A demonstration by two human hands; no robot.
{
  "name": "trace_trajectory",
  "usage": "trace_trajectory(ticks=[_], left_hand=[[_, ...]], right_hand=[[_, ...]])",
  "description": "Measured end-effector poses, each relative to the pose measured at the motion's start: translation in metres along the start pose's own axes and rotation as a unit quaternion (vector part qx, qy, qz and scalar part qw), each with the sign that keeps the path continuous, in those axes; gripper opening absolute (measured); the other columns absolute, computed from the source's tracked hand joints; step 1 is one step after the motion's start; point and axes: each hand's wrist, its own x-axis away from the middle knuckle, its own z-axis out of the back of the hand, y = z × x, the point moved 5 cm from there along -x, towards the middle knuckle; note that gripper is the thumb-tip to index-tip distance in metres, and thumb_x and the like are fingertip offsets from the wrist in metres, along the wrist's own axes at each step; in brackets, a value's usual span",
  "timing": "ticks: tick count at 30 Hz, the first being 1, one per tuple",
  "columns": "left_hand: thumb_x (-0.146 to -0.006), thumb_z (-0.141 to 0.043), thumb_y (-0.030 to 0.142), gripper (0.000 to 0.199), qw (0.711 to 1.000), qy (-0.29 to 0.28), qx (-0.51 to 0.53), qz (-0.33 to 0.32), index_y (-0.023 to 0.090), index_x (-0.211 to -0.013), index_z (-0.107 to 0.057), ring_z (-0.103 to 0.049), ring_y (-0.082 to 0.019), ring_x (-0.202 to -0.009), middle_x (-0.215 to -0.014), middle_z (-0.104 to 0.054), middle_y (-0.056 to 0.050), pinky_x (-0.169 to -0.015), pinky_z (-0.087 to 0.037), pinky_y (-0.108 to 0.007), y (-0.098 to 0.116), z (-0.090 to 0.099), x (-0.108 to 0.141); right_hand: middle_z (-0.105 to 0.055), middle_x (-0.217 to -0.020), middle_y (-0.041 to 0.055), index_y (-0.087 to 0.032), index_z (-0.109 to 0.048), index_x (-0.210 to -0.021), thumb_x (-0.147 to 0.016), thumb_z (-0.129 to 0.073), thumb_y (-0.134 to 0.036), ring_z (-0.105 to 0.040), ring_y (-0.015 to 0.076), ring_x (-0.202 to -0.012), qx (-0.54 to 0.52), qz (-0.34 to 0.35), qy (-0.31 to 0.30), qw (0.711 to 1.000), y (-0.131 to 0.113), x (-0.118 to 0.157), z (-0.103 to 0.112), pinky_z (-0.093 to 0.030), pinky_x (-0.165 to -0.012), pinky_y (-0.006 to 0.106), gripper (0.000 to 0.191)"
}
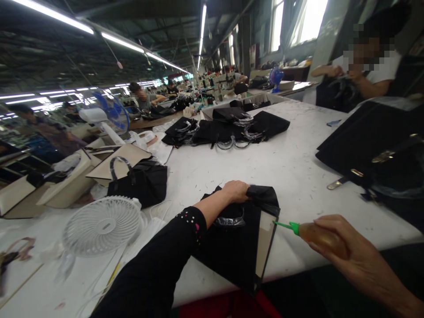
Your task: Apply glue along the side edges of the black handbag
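Nearest is the right hand (347, 254), fingers wrapped round a rounded amber plastic bottle (323, 238) with a thin green nozzle (293, 226), its tip right by the beige side panel (264, 243) of a black fabric handbag (228, 254). The bag's at the front edge of a big white tabletop (298, 168) (kinda grubby, dark marks scattered about). The left hand (236, 191) is on the bag's upper part, fingers curled down and partly hidden, so can't tell if they're pinching it. Off left there's a round white plastic fan (106, 224). Farther back lies a pile of black handbags (207, 133), then a person in a white top (386, 73), a small blue fan (275, 78), bright windows (309, 20) and long tube lights (122, 43) under a dark ceiling (155, 26).
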Motion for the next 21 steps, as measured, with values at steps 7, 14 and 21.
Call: trace_trajectory(ticks=[7,14,21], left_hand=[[-0.084,-0.056,0.053,0.036,1.000,0.006,-0.001,-0.001,0.027,-0.106,-0.069,-0.066,-0.028,-0.100,-0.106,-0.071,-0.007,-0.082,-0.053,-0.032,0.000,0.000,-0.001],[-0.084,-0.054,0.051,0.034,1.000,0.013,0.001,-0.011,0.027,-0.103,-0.069,-0.067,-0.027,-0.097,-0.103,-0.071,-0.007,-0.079,-0.053,-0.032,0.000,0.000,0.000],[-0.083,-0.055,0.049,0.032,1.000,0.020,0.000,-0.002,0.026,-0.102,-0.069,-0.068,-0.026,-0.096,-0.102,-0.072,-0.006,-0.078,-0.053,-0.030,0.000,0.001,0.001]], right_hand=[[-0.058,-0.112,0.0046,-0.028,-0.053,-0.114,-0.088,-0.064,-0.043,-0.061,0.0229,-0.095,-0.023,0.009,-0.014,1.000,0.002,0.015,-0.003,-0.052,-0.080,0.031,0.032],[-0.056,-0.116,0.0034,-0.031,-0.052,-0.117,-0.089,-0.064,-0.036,-0.061,0.0206,-0.099,-0.060,0.023,-0.071,0.995,0.005,0.024,-0.012,-0.053,-0.080,0.027,0.031],[-0.057,-0.115,0.0042,-0.030,-0.053,-0.118,-0.088,-0.066,-0.035,-0.063,0.0199,-0.098,-0.041,0.059,-0.063,0.995,-0.003,0.031,-0.013,-0.055,-0.078,0.024,0.033]])
